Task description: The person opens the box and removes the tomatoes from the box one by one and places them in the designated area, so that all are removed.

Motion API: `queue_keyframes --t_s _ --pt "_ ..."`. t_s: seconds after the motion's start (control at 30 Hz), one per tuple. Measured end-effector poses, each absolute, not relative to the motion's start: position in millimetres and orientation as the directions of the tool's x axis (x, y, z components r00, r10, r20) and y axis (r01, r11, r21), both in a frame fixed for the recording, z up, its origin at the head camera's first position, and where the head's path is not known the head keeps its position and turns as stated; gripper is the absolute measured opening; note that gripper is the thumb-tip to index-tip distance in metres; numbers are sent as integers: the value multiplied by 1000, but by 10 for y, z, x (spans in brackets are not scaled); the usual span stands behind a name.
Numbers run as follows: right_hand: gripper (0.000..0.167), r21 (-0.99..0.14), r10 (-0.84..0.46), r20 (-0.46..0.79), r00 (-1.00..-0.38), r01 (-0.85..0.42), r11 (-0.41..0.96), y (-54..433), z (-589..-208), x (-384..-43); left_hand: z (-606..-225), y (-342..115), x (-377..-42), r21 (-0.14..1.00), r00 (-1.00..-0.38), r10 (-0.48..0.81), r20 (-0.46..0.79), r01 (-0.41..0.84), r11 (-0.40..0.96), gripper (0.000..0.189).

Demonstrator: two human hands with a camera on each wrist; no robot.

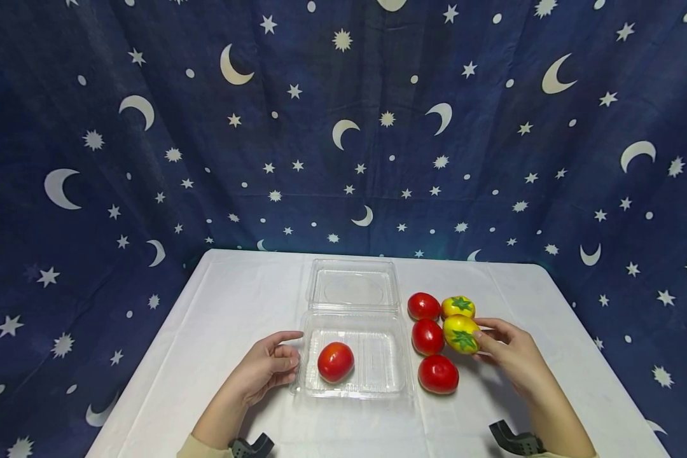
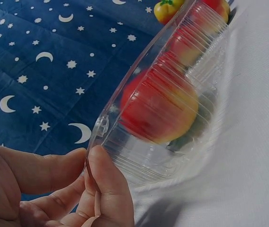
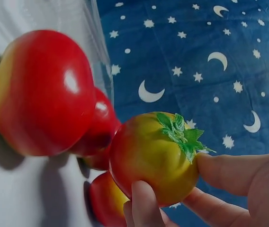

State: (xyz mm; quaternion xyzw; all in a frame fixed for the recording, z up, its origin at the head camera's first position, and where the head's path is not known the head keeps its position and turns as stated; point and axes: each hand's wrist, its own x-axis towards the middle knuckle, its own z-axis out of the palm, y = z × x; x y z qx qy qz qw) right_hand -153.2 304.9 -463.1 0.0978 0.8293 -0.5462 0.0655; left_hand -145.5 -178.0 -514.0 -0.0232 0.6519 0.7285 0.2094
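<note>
My right hand [image 1: 509, 350] grips a toy tomato [image 1: 460, 333] between thumb and fingers, its yellow side and green leafy top showing. In the right wrist view, that tomato [image 3: 148, 158] is tilted, red on its left side. At the left rim of a clear plastic clamshell container [image 1: 380, 359], my left hand [image 1: 268, 366] pinches the edge with thumb and finger, as the left wrist view shows. Inside the container, toward its left, sits one red tomato [image 1: 335, 362]. The container's lid [image 1: 352, 286] lies folded back behind it.
Right of the container, three red tomatoes stand in a column: far [image 1: 423, 306], middle [image 1: 427, 337] and near [image 1: 437, 374]. Another yellow tomato [image 1: 458, 306] stands just behind the held one. A white cloth covers the table [image 1: 206, 318]; a dark blue curtain [image 1: 298, 127] hangs behind.
</note>
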Motion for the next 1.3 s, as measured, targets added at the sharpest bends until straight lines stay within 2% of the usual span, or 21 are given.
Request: queue_keyframes --t_s 0.73,1.3 --pt "53 -862 148 -307 -940 340 375 3125 -4830 -1601 -5150 -1787 -1456 941 -911 284 -300 -332 -70 71" --pt "55 -855 129 -344 -930 367 366 3181 -4884 -1619 -5144 -1784 -1460 937 -909 278 -311 -342 -69 70"
